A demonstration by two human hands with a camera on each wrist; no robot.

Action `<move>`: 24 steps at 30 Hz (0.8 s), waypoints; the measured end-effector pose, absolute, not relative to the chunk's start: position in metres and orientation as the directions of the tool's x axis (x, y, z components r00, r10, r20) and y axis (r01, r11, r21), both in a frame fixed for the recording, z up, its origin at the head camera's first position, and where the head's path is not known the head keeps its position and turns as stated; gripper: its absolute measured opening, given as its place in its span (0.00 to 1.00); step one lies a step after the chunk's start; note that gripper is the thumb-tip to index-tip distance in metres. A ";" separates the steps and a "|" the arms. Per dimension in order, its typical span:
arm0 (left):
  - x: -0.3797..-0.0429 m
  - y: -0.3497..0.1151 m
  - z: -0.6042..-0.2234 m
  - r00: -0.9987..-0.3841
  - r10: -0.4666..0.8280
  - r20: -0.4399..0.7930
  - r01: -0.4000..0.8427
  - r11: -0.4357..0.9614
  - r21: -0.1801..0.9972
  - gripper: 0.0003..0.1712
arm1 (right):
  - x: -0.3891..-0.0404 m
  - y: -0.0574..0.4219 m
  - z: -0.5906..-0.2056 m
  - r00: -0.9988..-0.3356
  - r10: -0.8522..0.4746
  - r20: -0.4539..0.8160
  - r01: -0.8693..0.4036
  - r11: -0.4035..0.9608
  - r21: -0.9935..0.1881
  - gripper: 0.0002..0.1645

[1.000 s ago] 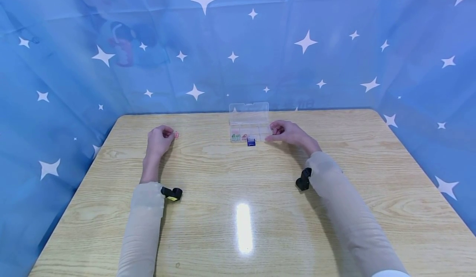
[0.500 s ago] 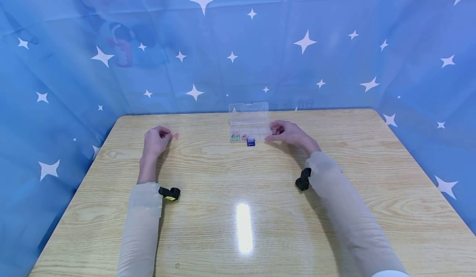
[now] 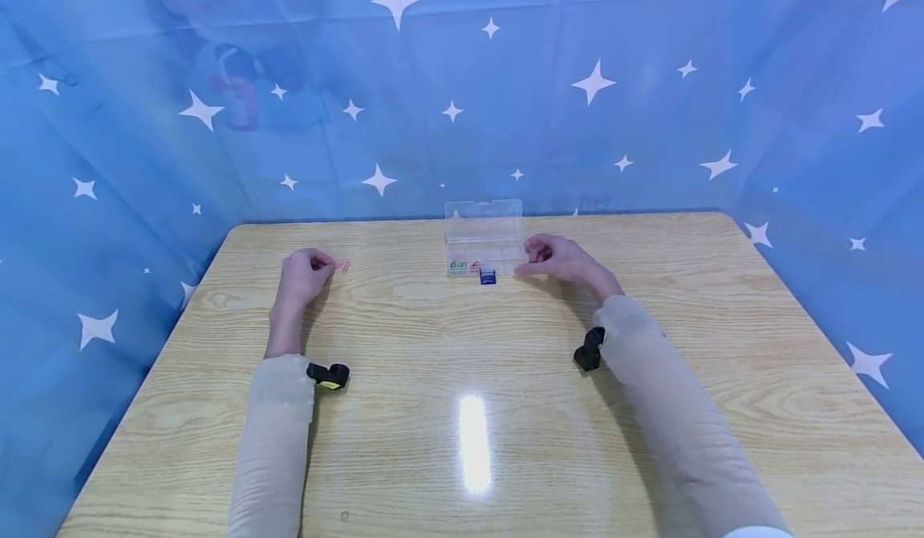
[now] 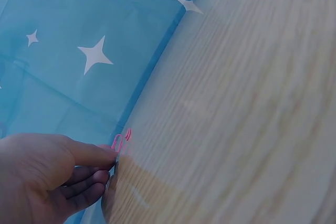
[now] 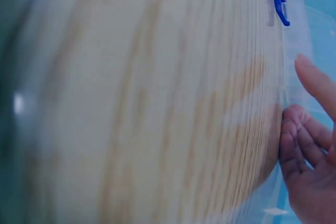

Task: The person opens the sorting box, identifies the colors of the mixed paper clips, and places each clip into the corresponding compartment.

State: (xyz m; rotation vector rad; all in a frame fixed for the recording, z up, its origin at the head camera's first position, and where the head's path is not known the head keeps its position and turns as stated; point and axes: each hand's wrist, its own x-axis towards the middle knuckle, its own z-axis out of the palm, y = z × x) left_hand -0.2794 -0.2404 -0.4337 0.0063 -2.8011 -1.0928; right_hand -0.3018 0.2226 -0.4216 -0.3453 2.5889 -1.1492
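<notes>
In the head view my left hand is at the left of the table, pinching a pink paper clip between thumb and fingertips. A second pink paper clip shows just past it. At the back middle stands a clear plastic compartment box, its lid raised. Green clips lie in its front left compartment, with a red clip in the one beside it. A blue clip sits at the front edge. My right hand rests at the box's right end, thumb spread from loosely bent fingers.
The wooden table reaches back to a blue star-patterned curtain. Both sleeves carry black wrist cameras, one on the left and one on the right. A bright reflection lies mid-table.
My left hand has shifted slightly left and toward me, and the pink clips at its fingertips show at a different angle. The right hand and the box stay where they were.
</notes>
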 end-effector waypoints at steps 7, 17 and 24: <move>-0.277 -0.233 -0.427 -0.988 -0.041 0.150 0.074 0.727 0.682 0.11 | -0.302 0.223 -0.422 -0.931 -0.327 -0.166 -0.095 0.653 -0.751 0.37; -0.280 -0.211 -0.417 -0.985 0.008 0.174 0.133 0.683 0.719 0.11 | -0.303 0.223 -0.423 -0.930 -0.329 -0.165 -0.096 0.650 -0.754 0.36; -0.286 -0.189 -0.416 -0.979 0.037 0.201 0.176 0.656 0.735 0.10 | -0.304 0.224 -0.423 -0.928 -0.334 -0.166 -0.101 0.654 -0.750 0.36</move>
